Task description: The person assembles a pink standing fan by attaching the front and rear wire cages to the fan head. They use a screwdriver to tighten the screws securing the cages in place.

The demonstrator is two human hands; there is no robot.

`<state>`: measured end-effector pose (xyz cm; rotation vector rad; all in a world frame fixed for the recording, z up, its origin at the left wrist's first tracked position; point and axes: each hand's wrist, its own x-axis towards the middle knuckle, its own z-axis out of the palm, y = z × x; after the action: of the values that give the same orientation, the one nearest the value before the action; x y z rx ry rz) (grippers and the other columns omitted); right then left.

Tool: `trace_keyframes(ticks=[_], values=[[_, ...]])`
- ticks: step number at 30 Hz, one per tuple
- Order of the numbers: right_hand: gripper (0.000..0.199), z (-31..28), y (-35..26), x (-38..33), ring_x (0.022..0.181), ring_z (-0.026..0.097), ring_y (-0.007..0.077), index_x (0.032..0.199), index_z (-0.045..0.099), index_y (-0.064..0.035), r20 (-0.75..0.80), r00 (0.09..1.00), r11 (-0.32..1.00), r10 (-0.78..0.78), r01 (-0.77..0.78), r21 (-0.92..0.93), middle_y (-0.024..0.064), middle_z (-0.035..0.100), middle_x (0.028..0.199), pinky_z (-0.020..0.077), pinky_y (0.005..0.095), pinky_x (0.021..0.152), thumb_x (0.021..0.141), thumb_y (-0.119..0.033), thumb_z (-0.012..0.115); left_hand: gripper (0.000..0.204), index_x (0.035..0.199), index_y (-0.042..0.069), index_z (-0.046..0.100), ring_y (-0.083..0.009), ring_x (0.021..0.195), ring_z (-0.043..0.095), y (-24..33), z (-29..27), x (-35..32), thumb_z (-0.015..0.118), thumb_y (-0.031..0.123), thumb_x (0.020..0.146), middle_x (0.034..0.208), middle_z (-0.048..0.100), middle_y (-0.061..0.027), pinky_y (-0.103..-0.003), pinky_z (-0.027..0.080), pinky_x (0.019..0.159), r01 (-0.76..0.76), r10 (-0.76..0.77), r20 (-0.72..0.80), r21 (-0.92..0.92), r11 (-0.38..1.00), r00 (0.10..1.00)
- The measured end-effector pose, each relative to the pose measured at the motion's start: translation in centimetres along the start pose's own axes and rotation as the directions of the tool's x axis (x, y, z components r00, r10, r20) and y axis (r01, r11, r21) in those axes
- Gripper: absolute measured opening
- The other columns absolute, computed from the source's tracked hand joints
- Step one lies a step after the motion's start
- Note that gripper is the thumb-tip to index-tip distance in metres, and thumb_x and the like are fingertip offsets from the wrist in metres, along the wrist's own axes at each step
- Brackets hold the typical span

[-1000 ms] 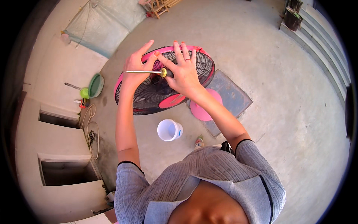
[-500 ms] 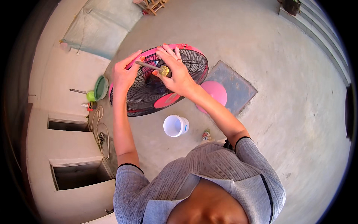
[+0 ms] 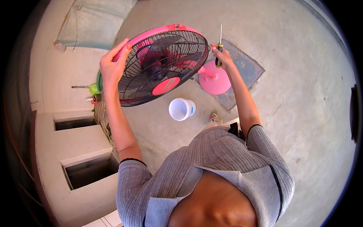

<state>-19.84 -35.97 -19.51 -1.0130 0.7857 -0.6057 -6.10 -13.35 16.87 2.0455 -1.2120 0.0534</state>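
seen from above my own head, i stand on a pale concrete floor [image 3: 302, 75] holding a fan head [image 3: 162, 66] up in front of me. my left hand [image 3: 113, 62] wraps the pink rim of its black wire grille, fingers curled over the upper left edge, so the grille is tilted with its face toward me and its weight hangs from that one grip. my right hand [image 3: 223, 56] is closed around the dark handle of a screwdriver [image 3: 219, 47], shaft pointing up and away, held just beside the right edge of the grille but not touching it; held upright like this, the tip stays clear of the wires. through the grille i can make out the blades and a pink centre badge. below the fan, on the floor, a white plastic bucket [image 3: 181, 109] stands open-mouthed, near my feet. the fan's round pink base [image 3: 216, 81] rests on a grey mat [image 3: 245, 70], apart from the head. at left, a green object [image 3: 94, 89] sits by a low wall.
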Motion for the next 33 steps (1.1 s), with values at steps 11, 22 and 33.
trace_keyframes(ticks=[11, 22, 33], values=[[0.033, 2.8, 2.6, 0.5, 0.091, 0.051, 0.0095, 0.120, 0.061, -0.0114, 0.148, 0.980, 0.885, 0.130, -0.182, 0.428, -0.0030, 0.061, 0.102, 0.0441, 0.0279, 0.081, 0.091, -0.026, 0.063, 0.030, 0.112, 0.003, 0.066, -0.0092, 0.091, 0.060, 0.0, -0.2, -0.1, 0.069, 0.013, 0.084, 0.104, 0.068, -0.0090, -0.023, 0.046, 0.083, 0.018, -0.019, 0.021, 0.033, 0.999, 1.000], [0.047, 2.5, -7.0, -3.4, 0.105, 0.055, 0.0125, 0.126, 0.058, -0.0076, 0.211, 0.975, 0.929, -0.066, -0.017, 0.370, 0.0048, 0.060, 0.121, 0.0433, 0.0283, 0.092, 0.092, -0.040, 0.058, 0.030, 0.112, 0.002, 0.066, -0.0134, 0.098, 0.060, -0.6, -0.2, -0.3, 0.069, 0.009, 0.084, 0.109, 0.066, -0.0120, -0.026, 0.046, 0.088, 0.016, -0.017, 0.028, 0.010, 1.000, 0.999], [0.039, 2.0, -7.3, -2.4, 0.098, 0.058, 0.0100, 0.122, 0.060, -0.0046, 0.338, 0.941, 0.920, -0.009, -0.125, 0.372, 0.0040, 0.064, 0.112, 0.0471, 0.0244, 0.087, 0.089, -0.025, 0.065, 0.030, 0.111, 0.003, 0.067, -0.0188, 0.103, 0.060, -0.8, -0.1, -0.6, 0.069, 0.007, 0.082, 0.110, 0.065, -0.0148, -0.029, 0.045, 0.091, -0.027, 0.026, 0.033, 0.026, 0.999, 0.999]])
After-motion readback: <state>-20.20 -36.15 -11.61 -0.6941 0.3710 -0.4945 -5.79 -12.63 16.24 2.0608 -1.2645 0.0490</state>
